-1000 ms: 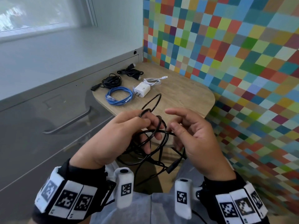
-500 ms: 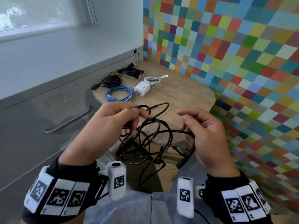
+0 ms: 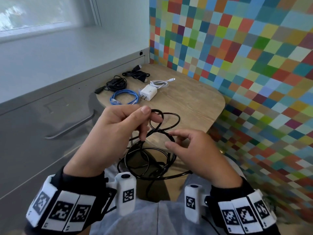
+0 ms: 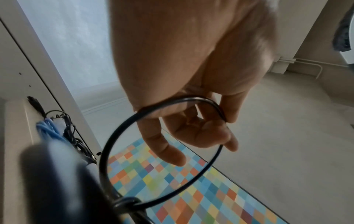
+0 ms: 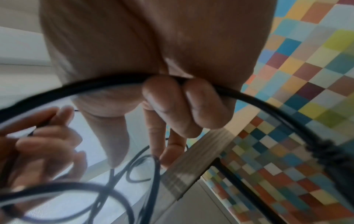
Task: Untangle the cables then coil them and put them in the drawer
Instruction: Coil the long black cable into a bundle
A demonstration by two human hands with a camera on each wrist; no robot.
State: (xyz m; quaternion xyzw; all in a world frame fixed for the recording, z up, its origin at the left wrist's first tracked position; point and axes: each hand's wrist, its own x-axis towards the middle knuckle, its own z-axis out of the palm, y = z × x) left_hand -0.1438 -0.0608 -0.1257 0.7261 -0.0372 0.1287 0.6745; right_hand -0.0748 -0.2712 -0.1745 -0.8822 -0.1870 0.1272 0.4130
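A tangled black cable (image 3: pixel 177 115) hangs in loops between my hands, above my lap and the near edge of the table. My left hand (image 3: pixel 149 116) holds its upper loops up, pinched between thumb and fingers; the left wrist view shows one loop (image 4: pixel 107 144) running through those fingers (image 4: pixel 228 112). My right hand (image 3: pixel 171 139) is lower and to the right, thumb and index finger spread beside the strands. In the right wrist view its two outer fingers (image 5: pixel 184 106) curl over a strand of the cable (image 5: pixel 86 84).
On the small wooden table (image 3: pixel 194 106) lie a coiled blue cable (image 3: pixel 124 99), a white charger (image 3: pixel 149 93) with its white cable (image 3: pixel 160 83), and two coiled black cables (image 3: pixel 116 83) (image 3: pixel 136 74). A grey drawer front with a handle (image 3: pixel 71 128) is at left, a coloured tile wall (image 3: pixel 237 65) at right.
My left hand has risen toward the table with the upper loops. My right hand has come back in toward the left, and its thumb and index finger have let go of the strand.
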